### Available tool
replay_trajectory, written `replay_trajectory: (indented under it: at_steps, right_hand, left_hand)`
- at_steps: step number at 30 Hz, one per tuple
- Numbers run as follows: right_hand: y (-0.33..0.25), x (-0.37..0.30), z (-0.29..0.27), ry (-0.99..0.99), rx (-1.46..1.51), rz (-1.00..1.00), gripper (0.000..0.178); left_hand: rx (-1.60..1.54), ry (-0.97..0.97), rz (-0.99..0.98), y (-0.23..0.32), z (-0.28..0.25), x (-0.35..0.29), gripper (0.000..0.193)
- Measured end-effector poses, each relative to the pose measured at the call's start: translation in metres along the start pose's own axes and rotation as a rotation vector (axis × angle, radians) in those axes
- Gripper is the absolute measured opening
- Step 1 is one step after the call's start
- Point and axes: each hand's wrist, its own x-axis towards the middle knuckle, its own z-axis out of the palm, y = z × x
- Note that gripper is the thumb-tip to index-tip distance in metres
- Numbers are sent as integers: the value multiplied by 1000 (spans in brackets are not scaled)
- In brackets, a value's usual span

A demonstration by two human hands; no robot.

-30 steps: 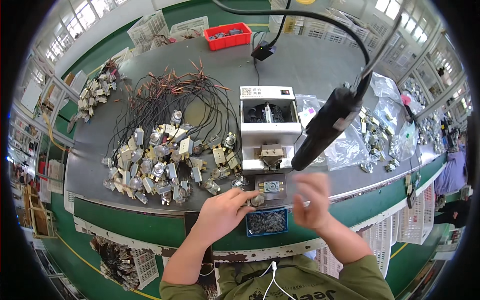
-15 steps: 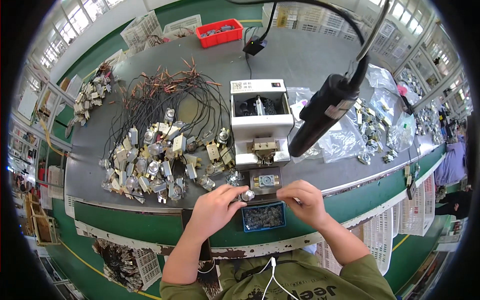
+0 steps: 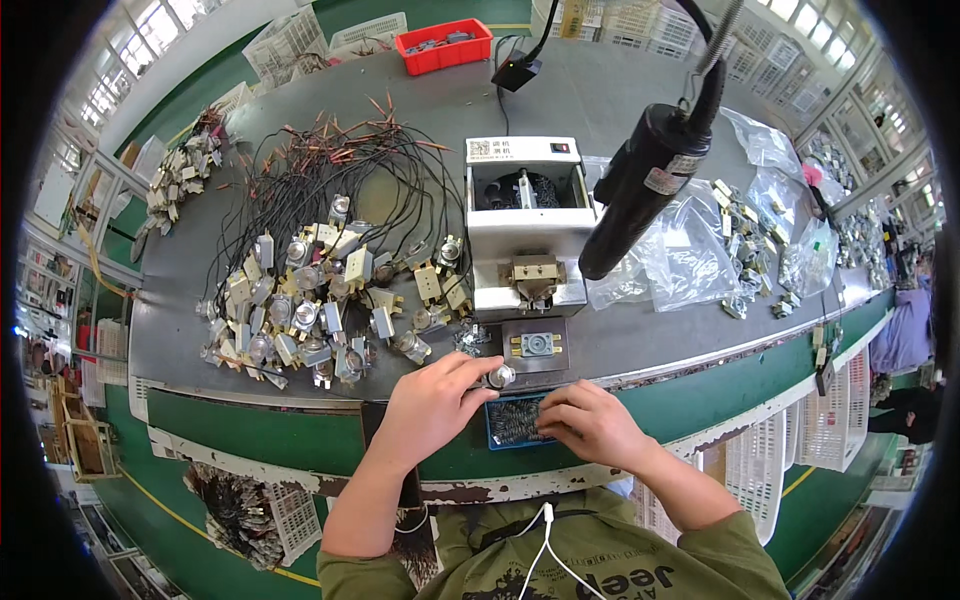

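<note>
My left hand pinches a small round part with a silvery metal top between thumb and fingers, just over the table's front edge. My right hand is at the right side of a shallow blue tray full of small dark metal pieces. Its fingers are bent together over the contents, and what they hold, if anything, is hidden. Beyond the tray, a grey part with brass-coloured terminals lies on a metal plate before a white bench machine.
A black cylindrical tool hangs right of the machine. On the left lies a heap of wired parts with round glass-like tops. Plastic bags and loose parts spread to the right. A red bin stands at the back.
My right hand has moved down and left, from beside the metal plate to the blue tray. My left hand still pinches the round part. The view has shifted slightly.
</note>
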Motion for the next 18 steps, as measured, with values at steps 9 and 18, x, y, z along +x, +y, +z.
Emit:
replay_trajectory:
  at_steps: [9, 18]
  right_hand:
    - [-5, 3, -5, -25, -43, 16, 32]
    - [-4, 0, -25, 56, -65, 63, 30]
  left_hand:
    - [1, 12, 15, -3, 1, -1, 34]
    - [1, 23, 59, -1, 2, 4, 34]
